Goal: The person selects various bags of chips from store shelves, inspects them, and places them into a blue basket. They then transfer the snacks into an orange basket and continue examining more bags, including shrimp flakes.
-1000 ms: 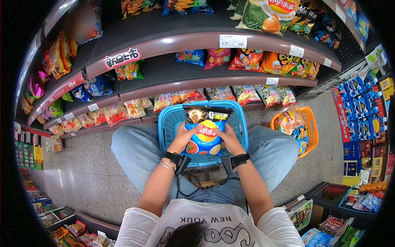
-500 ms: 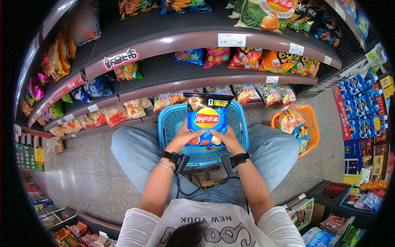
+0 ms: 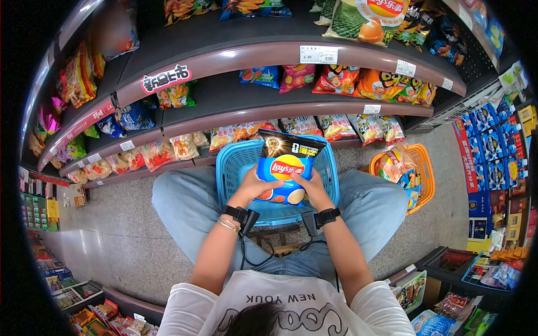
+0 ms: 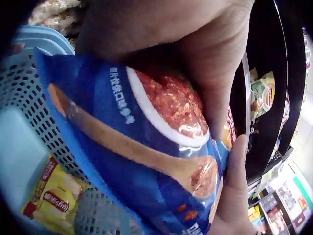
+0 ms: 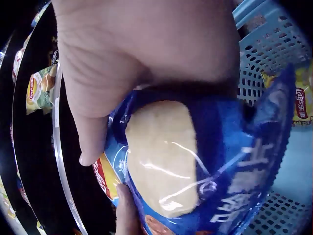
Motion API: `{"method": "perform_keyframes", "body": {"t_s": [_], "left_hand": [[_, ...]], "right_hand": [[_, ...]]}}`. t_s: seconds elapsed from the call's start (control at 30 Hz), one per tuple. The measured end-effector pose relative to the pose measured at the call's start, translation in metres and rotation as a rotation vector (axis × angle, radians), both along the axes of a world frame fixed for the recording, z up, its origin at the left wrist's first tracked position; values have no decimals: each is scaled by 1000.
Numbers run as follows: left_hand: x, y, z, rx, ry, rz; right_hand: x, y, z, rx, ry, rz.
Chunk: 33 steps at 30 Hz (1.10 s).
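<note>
A blue and black Lay's chip bag is held over the blue basket, its top tilted to the right. My left hand grips its left side and my right hand its right side, thumbs across the front. In the left wrist view the bag shows a printed bowl and wooden spoon beneath my left hand. The right wrist view has my right hand on the bag, by a printed chip. A yellow Lay's bag lies in the basket.
Shelves with snack bags curve across the front. An orange basket with bags in it stands beside the right knee. Blue packs are stacked at the far right, and more goods lie at the lower right.
Both hands have kept hold of the bag. It first tipped more upright, showing its front and black top, then leaned and shifted slightly to the right.
</note>
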<state>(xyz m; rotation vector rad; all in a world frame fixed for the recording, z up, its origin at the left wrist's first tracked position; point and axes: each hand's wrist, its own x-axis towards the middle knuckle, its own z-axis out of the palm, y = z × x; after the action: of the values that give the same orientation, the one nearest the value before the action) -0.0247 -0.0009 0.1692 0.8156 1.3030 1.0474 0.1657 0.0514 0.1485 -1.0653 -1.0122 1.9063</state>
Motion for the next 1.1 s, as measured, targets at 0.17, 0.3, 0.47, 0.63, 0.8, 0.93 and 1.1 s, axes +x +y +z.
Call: {"method": "perform_keyframes", "body": {"t_s": [0.17,0.3,0.47,0.63,0.8,0.93,1.1], "left_hand": [[6,3,-20,33,153,134],[-8,6,-26,82,404,239],[10,2,-29,299,167,-63],[4,3,-37,151,71,16],[-3,9,-39,117,-124,414],[-7,6,-26,18,-261,287],[-7,6,-23,-14,-358,168]], "right_hand": [[-2,-1,4,36,-12,-99],[-4,3,-12,137,-77,-333],[-6,-3,-14,164,-27,-111],[-12,-20,-2,168,82,213],[-10,-11,8,66,85,202],[0,10,-5,254,-145,-36],[14,21,-15,204,19,-118]]}}
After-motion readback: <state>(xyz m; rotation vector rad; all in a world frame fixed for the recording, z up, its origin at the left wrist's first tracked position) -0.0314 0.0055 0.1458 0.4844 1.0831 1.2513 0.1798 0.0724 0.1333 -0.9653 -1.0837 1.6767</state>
